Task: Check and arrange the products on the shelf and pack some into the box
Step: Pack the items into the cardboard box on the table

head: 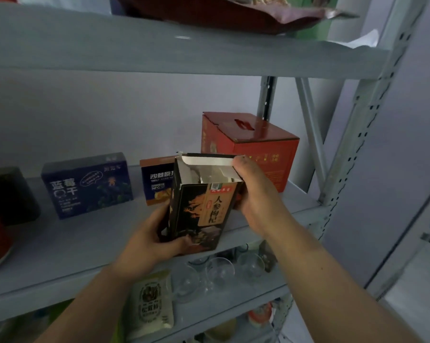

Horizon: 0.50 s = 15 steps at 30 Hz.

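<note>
carton, top flap open, contents unclear: left hand grips its base, right hand pinches the flap.

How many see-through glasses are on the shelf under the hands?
3. They stand in a row on the lower shelf: the left glass, the middle glass and the right glass. More could be hidden behind the middle shelf.

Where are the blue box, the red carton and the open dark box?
blue box (87, 186), head view, front face.
red carton (283, 159), head view, front face.
open dark box (204, 214), head view, front label.
</note>
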Tool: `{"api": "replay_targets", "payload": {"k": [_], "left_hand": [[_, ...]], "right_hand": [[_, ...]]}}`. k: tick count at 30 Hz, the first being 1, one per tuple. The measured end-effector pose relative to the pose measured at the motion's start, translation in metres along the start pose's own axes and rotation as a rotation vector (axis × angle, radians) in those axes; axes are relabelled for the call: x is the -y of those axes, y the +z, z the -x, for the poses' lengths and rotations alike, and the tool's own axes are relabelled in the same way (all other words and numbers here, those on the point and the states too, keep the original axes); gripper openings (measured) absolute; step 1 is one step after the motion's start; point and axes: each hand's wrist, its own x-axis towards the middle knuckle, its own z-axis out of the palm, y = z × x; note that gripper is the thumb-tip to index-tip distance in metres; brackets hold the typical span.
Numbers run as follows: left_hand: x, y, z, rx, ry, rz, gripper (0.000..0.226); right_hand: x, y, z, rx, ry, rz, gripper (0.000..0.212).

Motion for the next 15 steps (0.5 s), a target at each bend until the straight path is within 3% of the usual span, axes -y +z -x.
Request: {"api": "replay_targets", "payload": {"k": [3, 8, 15], "left_hand": [[-0.002, 0.005, 0.013, 0.074, -0.025, 0.075, 0.071], [0.012, 0.03, 0.053, 0.215, -0.095, 0.146, 0.079], [0.036, 0.094, 0.099, 0.544, -0.327, 0.194, 0.083]], "right_hand": [[0.005, -0.002, 0.024, -0.073, 0.002, -0.008, 0.029], [-0.012, -0.014, 0.086, -0.22, -0.024, -0.005, 0.034], [-0.046, -0.045, 0.2, -0.505, 0.188, 0.004, 0.036]]}}
